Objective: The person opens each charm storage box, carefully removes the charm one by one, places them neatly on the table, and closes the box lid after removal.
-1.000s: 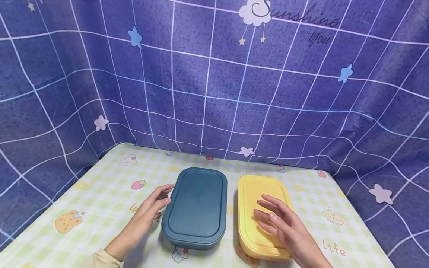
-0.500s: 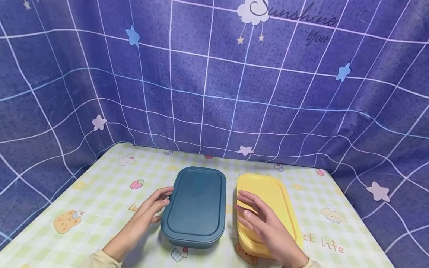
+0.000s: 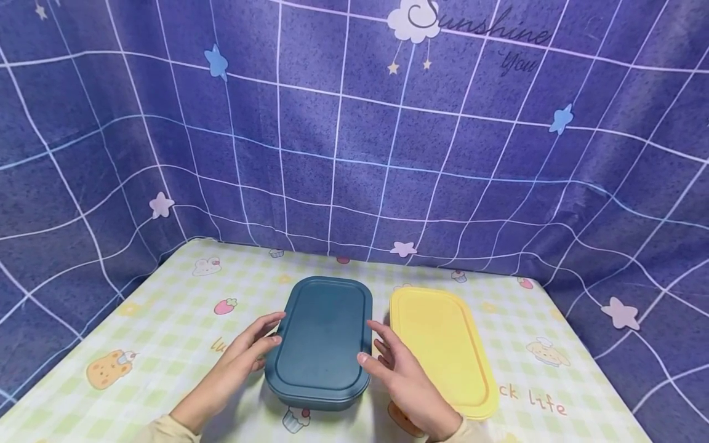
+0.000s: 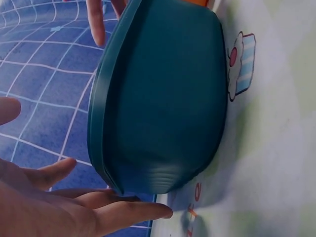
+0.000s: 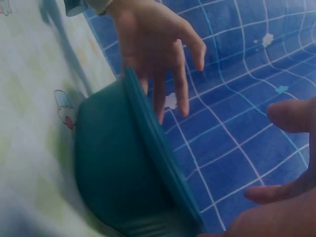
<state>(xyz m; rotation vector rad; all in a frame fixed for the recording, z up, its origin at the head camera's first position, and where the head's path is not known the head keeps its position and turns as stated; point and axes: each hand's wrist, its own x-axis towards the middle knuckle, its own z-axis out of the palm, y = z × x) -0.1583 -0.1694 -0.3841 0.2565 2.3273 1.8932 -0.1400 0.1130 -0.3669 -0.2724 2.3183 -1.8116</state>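
A dark teal lidded food container [image 3: 327, 338], rectangular with rounded corners, stands on the table with its lid on. My left hand [image 3: 240, 357] is at its left side, fingers loosely extended and fingertips right at the lid's edge. On the opposite side, my right hand [image 3: 404, 381] has its thumb overlapping the lid's right edge, its other fingers spread along the side. In the left wrist view the teal container [image 4: 163, 94] shows its smooth side wall, with my left fingers lying near one end. The right wrist view has the container [image 5: 111, 158] between both hands.
A yellow lidded container [image 3: 443, 344] stands just right of the teal one, partly behind my right hand. Green-and-white checked cloth [image 3: 183, 320] with cartoon prints covers the table. A blue grid-patterned curtain [image 3: 310, 135] hangs behind and at both sides.
My right hand has moved left from over the yellow container to the right side of the teal one. The left hand stays almost in place; both containers stay put.
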